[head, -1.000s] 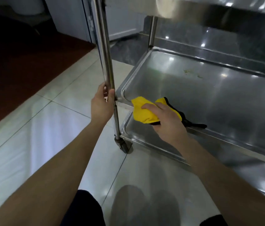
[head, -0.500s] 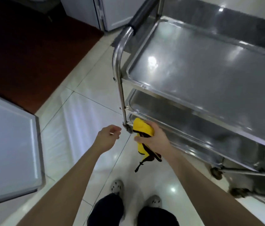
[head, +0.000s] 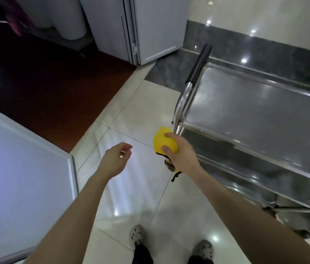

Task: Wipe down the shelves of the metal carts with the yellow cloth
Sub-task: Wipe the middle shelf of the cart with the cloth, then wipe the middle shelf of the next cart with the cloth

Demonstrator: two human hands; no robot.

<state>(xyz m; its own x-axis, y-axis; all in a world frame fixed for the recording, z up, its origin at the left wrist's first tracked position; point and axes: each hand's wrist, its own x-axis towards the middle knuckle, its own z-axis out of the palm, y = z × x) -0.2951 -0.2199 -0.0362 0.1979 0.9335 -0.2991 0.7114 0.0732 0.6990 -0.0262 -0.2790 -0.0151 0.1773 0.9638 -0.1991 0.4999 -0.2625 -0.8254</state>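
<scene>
My right hand [head: 179,151] grips the bunched yellow cloth [head: 162,139], whose black edging dangles below the wrist. It hangs in the air just left of the metal cart's corner post [head: 178,111], apart from the shelves. The metal cart [head: 260,111] stands at the right, its bare top shelf seen from above and lower shelves [head: 245,159] showing beneath. A black-sleeved handle [head: 199,63] tops the cart's left end. My left hand [head: 117,159] floats over the floor tiles with loosely curled fingers, holding nothing.
A second flat white surface [head: 20,168] fills the lower left. White cabinet doors [head: 150,29] stand at the back, beside a dark red carpet [head: 45,92]. My feet [head: 137,235] are on glossy white tiles. A cart wheel [head: 270,210] sits low at the right.
I have stood up from the low shelf and stepped back. My left hand let go of the cart post. My right hand lifted the cloth off the shelf edge into the air.
</scene>
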